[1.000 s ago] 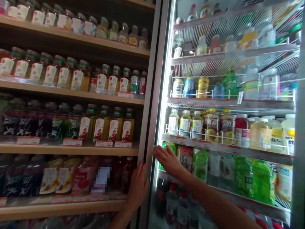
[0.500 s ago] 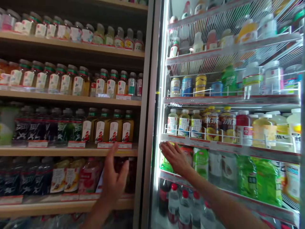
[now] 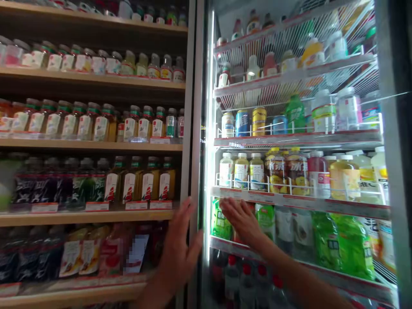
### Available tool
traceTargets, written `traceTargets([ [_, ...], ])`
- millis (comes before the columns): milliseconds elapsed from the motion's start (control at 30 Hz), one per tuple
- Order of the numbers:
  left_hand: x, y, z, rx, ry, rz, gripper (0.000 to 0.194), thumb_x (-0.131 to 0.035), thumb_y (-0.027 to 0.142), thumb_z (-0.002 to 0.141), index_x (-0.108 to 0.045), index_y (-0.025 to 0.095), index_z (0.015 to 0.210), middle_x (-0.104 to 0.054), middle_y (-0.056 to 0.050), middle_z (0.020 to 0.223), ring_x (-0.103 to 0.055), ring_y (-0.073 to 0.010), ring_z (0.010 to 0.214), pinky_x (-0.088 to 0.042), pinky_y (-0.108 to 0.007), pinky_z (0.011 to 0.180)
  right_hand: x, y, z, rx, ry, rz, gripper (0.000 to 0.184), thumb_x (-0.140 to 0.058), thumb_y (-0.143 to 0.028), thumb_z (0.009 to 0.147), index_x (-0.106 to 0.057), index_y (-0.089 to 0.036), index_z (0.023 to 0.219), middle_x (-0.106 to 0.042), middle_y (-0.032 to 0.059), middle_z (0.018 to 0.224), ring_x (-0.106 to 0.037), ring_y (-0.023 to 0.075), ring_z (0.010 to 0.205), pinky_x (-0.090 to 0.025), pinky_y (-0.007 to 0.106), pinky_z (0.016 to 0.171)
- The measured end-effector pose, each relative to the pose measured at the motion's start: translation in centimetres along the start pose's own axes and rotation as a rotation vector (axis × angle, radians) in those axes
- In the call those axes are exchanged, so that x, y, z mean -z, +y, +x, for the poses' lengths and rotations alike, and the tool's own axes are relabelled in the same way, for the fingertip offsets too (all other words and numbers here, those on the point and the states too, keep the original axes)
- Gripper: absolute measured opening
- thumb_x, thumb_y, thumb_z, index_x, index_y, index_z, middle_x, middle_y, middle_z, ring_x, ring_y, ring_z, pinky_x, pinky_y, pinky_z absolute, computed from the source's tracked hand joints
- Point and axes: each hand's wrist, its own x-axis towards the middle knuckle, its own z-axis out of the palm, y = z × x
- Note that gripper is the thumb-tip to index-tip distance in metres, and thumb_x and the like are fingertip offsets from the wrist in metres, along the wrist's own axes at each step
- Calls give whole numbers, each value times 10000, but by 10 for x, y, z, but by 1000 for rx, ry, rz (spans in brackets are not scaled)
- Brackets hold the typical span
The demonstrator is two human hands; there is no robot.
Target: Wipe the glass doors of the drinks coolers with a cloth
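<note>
My right hand (image 3: 241, 219) reaches forward with fingers stretched out flat and holds nothing. It is in front of the lit drinks fridge, over the shelf with the green pouch-like packs (image 3: 221, 221); whether it touches the glass I cannot tell. My left hand (image 3: 182, 249), slightly blurred, is raised with thumb and fingers apart and nothing in it. It is nearest the metal upright (image 3: 189, 171) between the wooden shelves and the fridge. Just above my right hand stand tea bottles (image 3: 241, 171) behind a white wire rail.
To the left, wooden shelves (image 3: 96, 146) carry rows of bottled drinks. Higher in the fridge stand cans (image 3: 259, 121) and more bottles on wire shelves. Large green bottles (image 3: 352, 244) stand at the lower right, and red-capped bottles (image 3: 246, 279) at the bottom.
My left hand has moved right, from in front of the wooden shelves to the metal upright. My right hand stays at nearly the same place, and the view has tilted up slightly.
</note>
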Motion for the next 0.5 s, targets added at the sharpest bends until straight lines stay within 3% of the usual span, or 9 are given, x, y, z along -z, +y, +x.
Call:
traceTargets([
  [67,-40,-2,-4,-53,-124,57,518,-456,227,844,-314,233,1342,-354,-114,1400,-357,-247,1280,-364,-470,1006,14,16,-39,52,-29,-30,489,-457,-143,820,-433,-246,1298,-390,20,1411,-229,212,1349,-176,449,1096],
  [100,-61,-4,-7,-66,-181,97,557,-450,207,834,-277,237,1363,-309,-116,1430,-307,-256,1312,-340,-484,1022,23,27,-60,-15,-12,-67,497,-450,-140,823,-423,-258,1305,-395,21,1407,-238,210,1347,-175,451,1095],
  [167,-97,-10,-16,-45,-252,166,613,-464,207,816,-233,236,1383,-248,-116,1461,-226,-278,1347,-303,-521,1034,44,51,-97,-293,112,-189,517,-441,-144,829,-390,-269,1328,-388,44,1410,-261,231,1339,-182,483,1080],
  [233,-121,-15,-25,-4,-281,215,646,-486,233,808,-212,238,1393,-207,-114,1478,-158,-290,1365,-275,-541,1040,60,67,-118,-604,294,-327,542,-442,-163,831,-347,-258,1356,-346,79,1431,-274,265,1332,-218,513,1051],
  [300,-132,-17,-31,20,-278,243,662,-501,266,807,-205,234,1398,-166,-115,1489,-110,-294,1372,-249,-551,1047,65,65,-122,-731,370,-386,576,-435,-165,830,-296,-238,1385,-309,100,1447,-264,282,1334,-249,513,1033],
  [333,-133,-17,-33,22,-272,249,665,-505,278,806,-206,228,1399,-147,-117,1493,-95,-295,1374,-236,-552,1052,64,58,-121,-691,322,-365,591,-425,-153,829,-274,-235,1394,-310,98,1447,-257,276,1338,-254,501,1035],
  [433,-131,-16,-33,23,-267,255,646,-502,290,813,-229,220,1394,-137,-116,1495,-85,-291,1375,-216,-546,1062,56,34,-120,-357,13,-221,628,-393,-90,817,-249,-274,1400,-389,45,1409,-270,226,1337,-230,452,1069],
  [500,-128,-15,-32,21,-274,256,630,-499,285,816,-246,226,1389,-160,-110,1491,-103,-284,1374,-223,-536,1063,58,33,-128,-309,-38,-219,641,-394,-78,812,-243,-283,1400,-420,35,1388,-279,221,1334,-221,459,1074],
])
